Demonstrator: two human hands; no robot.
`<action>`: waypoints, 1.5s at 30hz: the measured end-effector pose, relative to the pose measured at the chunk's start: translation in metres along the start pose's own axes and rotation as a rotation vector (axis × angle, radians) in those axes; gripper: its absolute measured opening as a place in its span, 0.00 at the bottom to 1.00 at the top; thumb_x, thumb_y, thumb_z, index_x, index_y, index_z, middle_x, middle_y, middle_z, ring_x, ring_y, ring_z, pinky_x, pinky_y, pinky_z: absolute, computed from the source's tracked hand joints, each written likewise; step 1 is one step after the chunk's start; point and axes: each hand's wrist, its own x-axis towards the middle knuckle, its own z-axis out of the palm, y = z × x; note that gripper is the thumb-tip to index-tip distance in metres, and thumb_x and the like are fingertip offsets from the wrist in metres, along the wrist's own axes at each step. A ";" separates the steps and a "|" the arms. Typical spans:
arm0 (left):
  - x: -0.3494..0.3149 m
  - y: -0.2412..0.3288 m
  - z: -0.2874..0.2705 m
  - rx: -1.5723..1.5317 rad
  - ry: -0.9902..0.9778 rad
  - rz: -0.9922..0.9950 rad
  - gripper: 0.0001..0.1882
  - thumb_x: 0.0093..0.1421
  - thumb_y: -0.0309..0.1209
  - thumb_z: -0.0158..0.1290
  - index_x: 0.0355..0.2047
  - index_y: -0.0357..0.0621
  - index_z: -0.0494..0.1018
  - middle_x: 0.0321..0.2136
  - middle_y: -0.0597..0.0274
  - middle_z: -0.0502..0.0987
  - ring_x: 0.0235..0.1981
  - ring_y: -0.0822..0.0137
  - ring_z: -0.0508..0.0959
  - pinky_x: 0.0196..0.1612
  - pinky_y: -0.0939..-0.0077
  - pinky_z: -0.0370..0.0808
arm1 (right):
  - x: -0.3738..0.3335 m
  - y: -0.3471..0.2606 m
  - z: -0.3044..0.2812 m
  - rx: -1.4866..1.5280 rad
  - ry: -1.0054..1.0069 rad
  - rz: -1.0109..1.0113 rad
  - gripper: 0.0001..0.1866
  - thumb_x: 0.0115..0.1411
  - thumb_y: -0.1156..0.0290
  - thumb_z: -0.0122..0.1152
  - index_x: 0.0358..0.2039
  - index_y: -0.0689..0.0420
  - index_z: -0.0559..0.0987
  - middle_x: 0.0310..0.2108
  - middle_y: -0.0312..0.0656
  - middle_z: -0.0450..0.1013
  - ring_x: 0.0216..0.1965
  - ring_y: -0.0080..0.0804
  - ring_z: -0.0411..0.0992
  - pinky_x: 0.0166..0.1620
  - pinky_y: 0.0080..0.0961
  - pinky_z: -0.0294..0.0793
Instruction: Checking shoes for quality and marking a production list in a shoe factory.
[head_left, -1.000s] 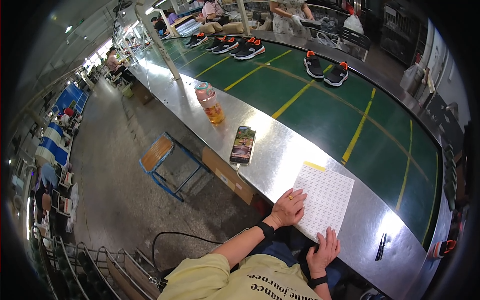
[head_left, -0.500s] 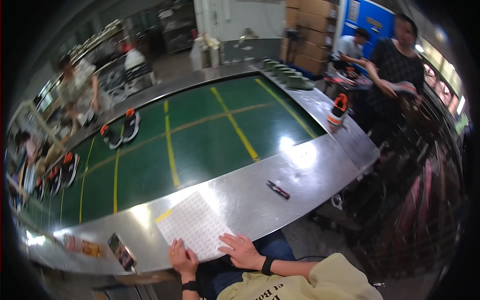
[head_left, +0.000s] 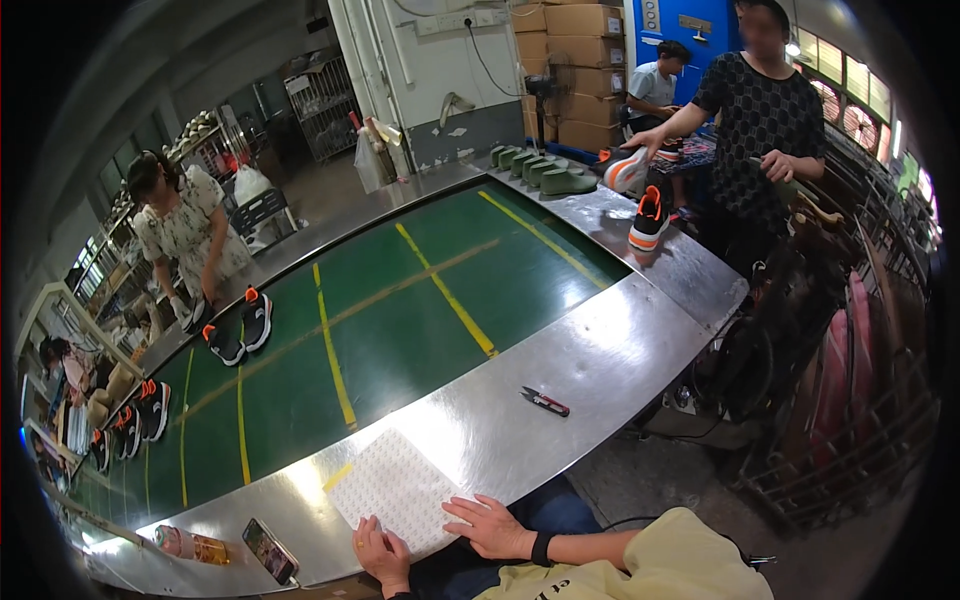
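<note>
Left hand [head_left: 380, 552]: I see its wrist cut off by the bottom edge.
White sheet [head_left: 392, 488]: my 2 hands cover its near edge, and its tiny marks are too small to tell.
Phone [head_left: 269, 550]: screen too small to tell.
Bottle [head_left: 188, 544]: blurry near the dark rim.
Small tool [head_left: 545, 402]: too small to tell its kind.

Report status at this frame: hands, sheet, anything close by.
Left hand and right hand both flat on the white sheet, open, gripping nothing. Sheet flat on the steel ledge. Small clippers lie apart, right.
</note>
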 end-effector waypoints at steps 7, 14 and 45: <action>0.004 0.006 0.002 -0.020 0.004 -0.003 0.04 0.47 0.24 0.49 0.20 0.39 0.66 0.40 0.52 0.75 0.48 0.47 0.72 0.54 0.51 0.63 | -0.002 0.004 0.000 0.027 0.011 0.001 0.20 0.51 0.73 0.55 0.47 0.50 0.73 0.60 0.42 0.59 0.62 0.35 0.56 0.60 0.39 0.55; 0.004 0.009 0.003 0.002 -0.005 0.028 0.07 0.47 0.23 0.49 0.29 0.36 0.69 0.39 0.51 0.75 0.48 0.47 0.71 0.54 0.54 0.64 | -0.006 0.008 -0.004 0.041 0.014 -0.001 0.20 0.51 0.73 0.54 0.48 0.50 0.73 0.60 0.42 0.60 0.62 0.36 0.56 0.60 0.40 0.55; 0.060 -0.013 -0.006 -0.031 -0.193 -0.002 0.09 0.47 0.30 0.57 0.28 0.43 0.70 0.47 0.51 0.71 0.52 0.46 0.67 0.56 0.48 0.59 | 0.032 0.135 -0.143 0.060 0.265 0.248 0.19 0.47 0.73 0.59 0.43 0.53 0.75 0.50 0.50 0.69 0.53 0.49 0.67 0.54 0.38 0.67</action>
